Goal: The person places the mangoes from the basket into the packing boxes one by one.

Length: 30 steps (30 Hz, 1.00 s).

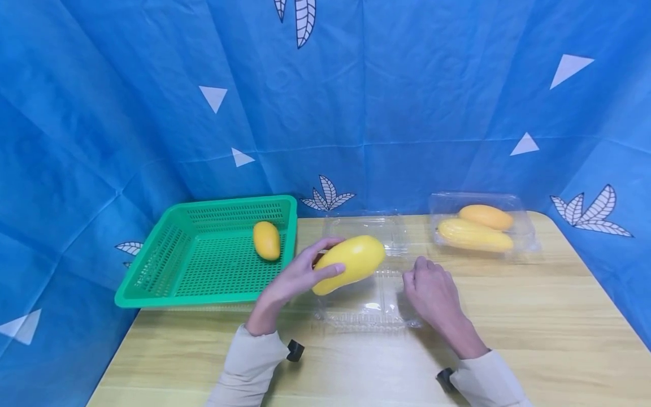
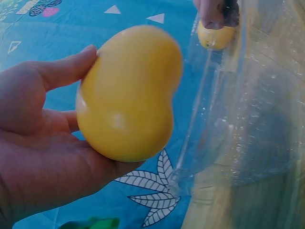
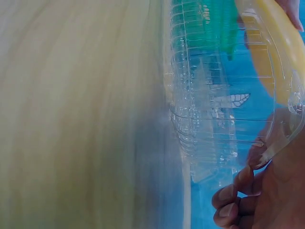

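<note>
My left hand [image 1: 295, 277] holds a large, smooth yellow papaya-shaped fruit [image 1: 356, 261], thumb on one side and fingers beneath, over an open clear plastic clamshell box [image 1: 351, 308]. In the left wrist view the fruit [image 2: 128, 95] shows a slight waist and lies across the fingers. My right hand [image 1: 434, 294] is at the box's right side. Its thumb and forefinger pinch the clear rim in the right wrist view, with the other fingers [image 3: 226, 205] curled. The raised lid leans toward the back curtain.
At left stands a green perforated basket [image 1: 203, 298] with one orange-yellow mango [image 1: 267, 241] inside. A second clear box [image 1: 524, 226] at the back right contains a mango [image 1: 485, 216] and a long yellow fruit [image 1: 475, 236]. A blue patterned curtain [image 1: 366, 102] surrounds the wooden table [image 1: 549, 316].
</note>
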Each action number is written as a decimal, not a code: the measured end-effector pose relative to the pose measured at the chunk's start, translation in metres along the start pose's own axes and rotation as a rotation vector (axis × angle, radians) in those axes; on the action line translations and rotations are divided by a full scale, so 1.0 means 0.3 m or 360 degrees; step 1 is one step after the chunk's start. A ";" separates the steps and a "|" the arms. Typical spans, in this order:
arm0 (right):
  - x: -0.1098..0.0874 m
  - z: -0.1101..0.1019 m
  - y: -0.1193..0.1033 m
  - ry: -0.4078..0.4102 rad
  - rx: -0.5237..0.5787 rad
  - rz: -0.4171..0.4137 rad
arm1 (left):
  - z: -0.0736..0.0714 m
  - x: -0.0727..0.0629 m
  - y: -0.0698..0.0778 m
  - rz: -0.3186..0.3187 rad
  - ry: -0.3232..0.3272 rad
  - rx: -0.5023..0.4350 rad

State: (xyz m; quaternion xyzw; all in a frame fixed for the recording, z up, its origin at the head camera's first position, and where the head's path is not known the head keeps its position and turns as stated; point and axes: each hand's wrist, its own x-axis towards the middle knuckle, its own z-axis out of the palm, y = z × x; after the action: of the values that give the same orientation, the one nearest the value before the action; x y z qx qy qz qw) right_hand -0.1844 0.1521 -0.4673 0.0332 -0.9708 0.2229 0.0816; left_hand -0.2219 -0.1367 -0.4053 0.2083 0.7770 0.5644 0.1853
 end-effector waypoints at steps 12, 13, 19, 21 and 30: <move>-0.001 0.007 0.004 0.0001 -0.0008 0.0021 | 0.072 0.030 -0.036 0.0012 -0.0127 0.0326; -0.001 0.008 0.004 -0.0001 -0.0006 0.0025 | 0.077 0.033 -0.042 0.0011 -0.0138 0.0350; -0.001 0.001 0.001 -0.0006 0.0005 0.0027 | 0.098 0.043 -0.059 0.0069 -0.0242 0.0446; 0.000 -0.003 0.000 0.0000 0.0004 0.0024 | 0.103 0.044 -0.059 0.0068 -0.0293 0.0479; 0.003 0.001 0.005 -0.0018 -0.0012 0.0026 | 0.120 0.042 -0.060 0.0078 -0.0331 0.0641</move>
State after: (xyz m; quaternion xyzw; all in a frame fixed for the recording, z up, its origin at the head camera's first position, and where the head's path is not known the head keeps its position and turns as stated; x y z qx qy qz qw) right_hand -0.1854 0.1534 -0.4680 0.0263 -0.9723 0.2199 0.0745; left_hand -0.2157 -0.1061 -0.4336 0.3170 0.8454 0.3777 0.2052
